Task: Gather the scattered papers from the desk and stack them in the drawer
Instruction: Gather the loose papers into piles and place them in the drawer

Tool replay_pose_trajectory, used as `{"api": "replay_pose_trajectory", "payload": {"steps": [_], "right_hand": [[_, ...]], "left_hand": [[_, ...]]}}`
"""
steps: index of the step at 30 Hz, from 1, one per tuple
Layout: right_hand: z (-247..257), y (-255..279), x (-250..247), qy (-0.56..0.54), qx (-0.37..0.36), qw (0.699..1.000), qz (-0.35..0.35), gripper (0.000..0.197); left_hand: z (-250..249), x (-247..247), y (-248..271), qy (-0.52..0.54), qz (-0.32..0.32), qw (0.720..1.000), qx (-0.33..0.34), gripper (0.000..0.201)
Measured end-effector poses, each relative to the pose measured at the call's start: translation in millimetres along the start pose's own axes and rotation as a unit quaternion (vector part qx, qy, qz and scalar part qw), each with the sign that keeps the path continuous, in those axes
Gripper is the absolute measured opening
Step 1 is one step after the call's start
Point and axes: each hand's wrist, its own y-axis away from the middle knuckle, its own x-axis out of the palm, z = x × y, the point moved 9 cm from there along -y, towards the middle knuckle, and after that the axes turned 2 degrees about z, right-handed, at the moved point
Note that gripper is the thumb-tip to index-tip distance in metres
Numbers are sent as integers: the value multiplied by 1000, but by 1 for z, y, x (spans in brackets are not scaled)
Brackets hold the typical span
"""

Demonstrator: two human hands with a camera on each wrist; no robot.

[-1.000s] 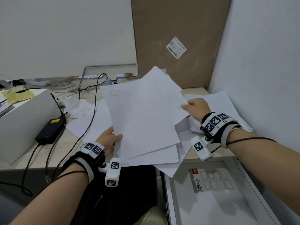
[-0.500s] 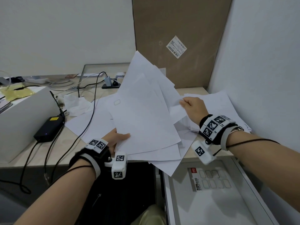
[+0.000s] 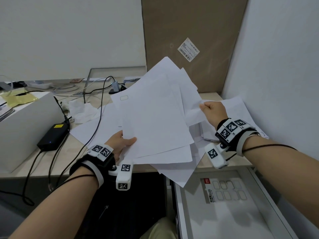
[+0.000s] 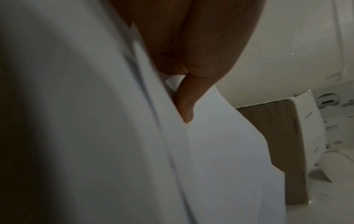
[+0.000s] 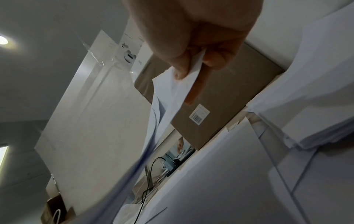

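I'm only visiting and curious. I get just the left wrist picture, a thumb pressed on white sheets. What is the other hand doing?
Observer: The right hand pinches the right edge of the same papers between thumb and forefinger.
Visitor: Is there a drawer anywhere?
Observer: Yes, an open drawer sits below the desk edge on the right, with a sticker sheet lying in it.
Visitor: Is any paper left on the desk?
Observer: Yes, a pile lies by the right wall.
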Motion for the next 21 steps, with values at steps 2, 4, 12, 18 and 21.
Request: {"api": "replay_pose_trajectory", "payload": {"steps": [2,4,12,18,21], "right_hand": [[-1,-3,0,-18,3,1000,-1,51],[-3,-6,-1,-27,8,1000,-4,50],[-21,2,7,-18,58,996,69,42],[-51,14,35,-97,191,942,260,0],[-55,1,34,-125,204,939,246,6]], "left_hand": [[-1,-2,0,12,0,1000,4,37],[-3,-2,0,23,1,1000,10,36],[-7,-15,-1,-18,-24,999,27,36],[7,-45,-3,-58,-54,997,16,36],[15,-47,-2,-85,-34,996,-4,44]]}}
